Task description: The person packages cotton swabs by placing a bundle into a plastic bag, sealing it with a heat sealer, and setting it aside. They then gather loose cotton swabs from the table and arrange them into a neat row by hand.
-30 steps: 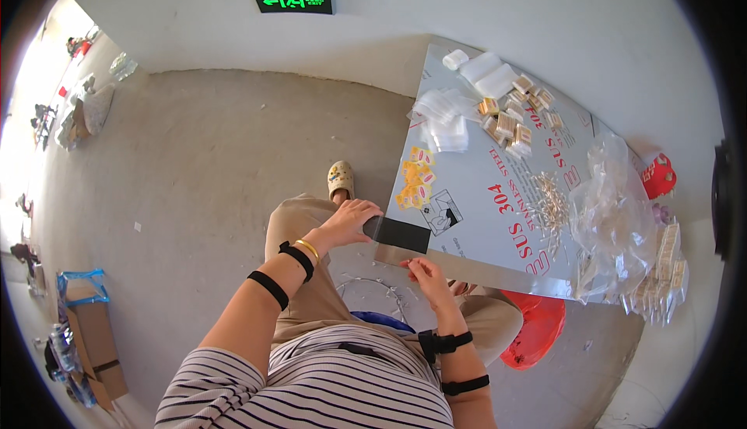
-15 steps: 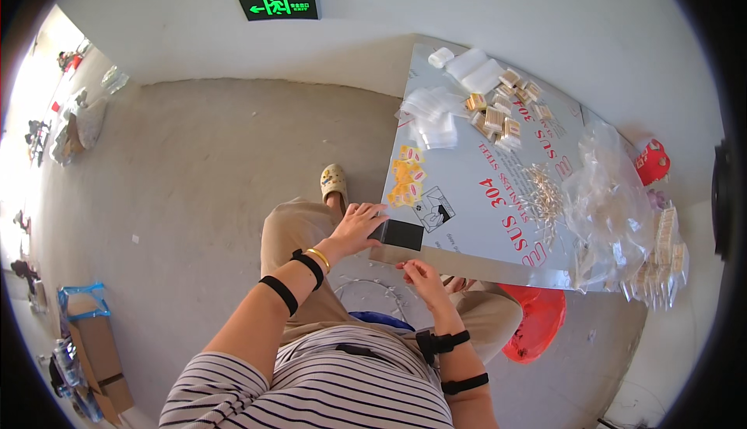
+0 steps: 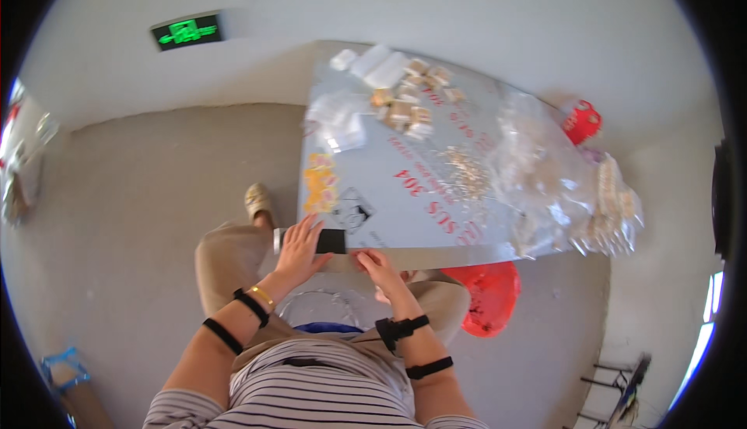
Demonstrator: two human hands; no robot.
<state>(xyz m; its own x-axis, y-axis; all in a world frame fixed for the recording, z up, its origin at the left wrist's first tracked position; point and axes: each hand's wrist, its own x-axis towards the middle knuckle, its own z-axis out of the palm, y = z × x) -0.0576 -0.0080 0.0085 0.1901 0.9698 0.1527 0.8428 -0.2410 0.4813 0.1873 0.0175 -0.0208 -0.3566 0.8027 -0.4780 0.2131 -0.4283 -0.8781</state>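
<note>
A small black rectangular block (image 3: 333,241) with a pale left end lies at the near left edge of the metal-topped table (image 3: 405,223). My left hand (image 3: 299,248) rests over its left part with fingers stretched out. Just right of the block, at the table's edge, my right hand (image 3: 377,264) has thumb and forefinger pressed together. Whatever is between those fingertips is too small to make out. Beyond my left hand lie several yellow-orange paper cards (image 3: 320,184). A loose pile of cotton swabs (image 3: 467,171) sits farther right.
Clear flat bags (image 3: 340,122) and packed swab bundles (image 3: 403,112) lie at the table's far side. A large clear plastic bag (image 3: 537,168) and more swab packs (image 3: 611,207) cover the right end. A red basin (image 3: 494,297) stands below the near edge, and a red item (image 3: 582,122) behind.
The whole view has swung, so the table appears farther left. My left hand has moved over the block, covering its left part. My right hand has come up close to the block's right end.
</note>
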